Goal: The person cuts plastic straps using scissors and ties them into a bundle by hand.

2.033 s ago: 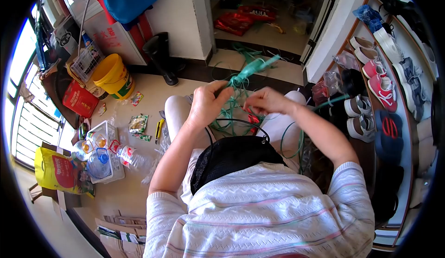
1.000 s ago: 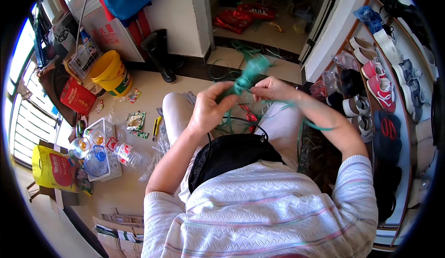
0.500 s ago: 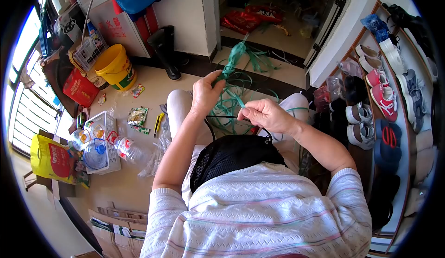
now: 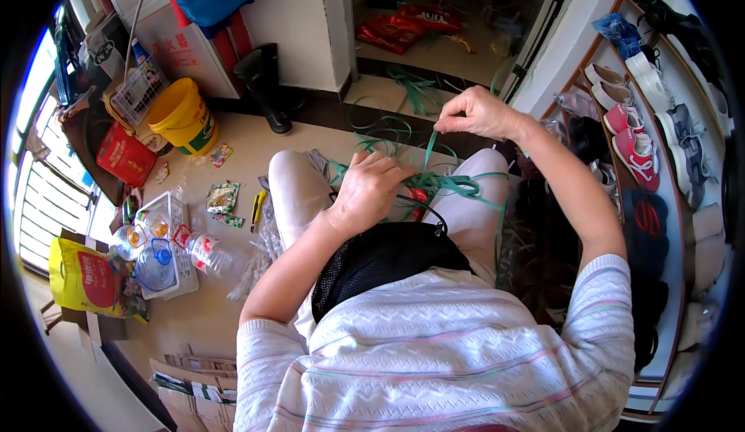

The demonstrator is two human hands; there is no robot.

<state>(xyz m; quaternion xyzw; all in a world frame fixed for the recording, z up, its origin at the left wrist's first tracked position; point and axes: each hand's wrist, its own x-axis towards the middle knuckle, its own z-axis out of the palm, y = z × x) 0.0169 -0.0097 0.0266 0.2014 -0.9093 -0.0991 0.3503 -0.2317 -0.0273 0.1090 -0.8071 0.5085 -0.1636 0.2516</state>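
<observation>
My left hand (image 4: pixel 366 190) is low over my lap, fingers curled around green plastic strapping (image 4: pixel 466 186), and part of its grip is hidden under the palm. Raised to the right and farther forward, my right hand (image 4: pixel 479 114) pinches one green strip (image 4: pixel 431 149) that runs down toward the left hand. Loose loops of the strapping lie across my right thigh and between my knees. More green strips (image 4: pixel 415 89) rest on the floor by the doorway. A black mesh bag (image 4: pixel 388 257) lies at my waist, and something small and red (image 4: pixel 417 199) shows between my legs.
On the left floor stand a white basket (image 4: pixel 188 265) with plastic bottles, a yellow bucket (image 4: pixel 178 114) and a yellow cutter knife (image 4: pixel 258 209). Black boots (image 4: pixel 264 87) stand by the wall. A shoe rack (image 4: pixel 652 191) lines the right side. Red bags (image 4: pixel 392 32) lie beyond the doorway.
My right hand has moved up and away from my body, drawing a strip out. My left hand has come down and nearer, and the strapping bundle has dropped to my lap and thigh.
</observation>
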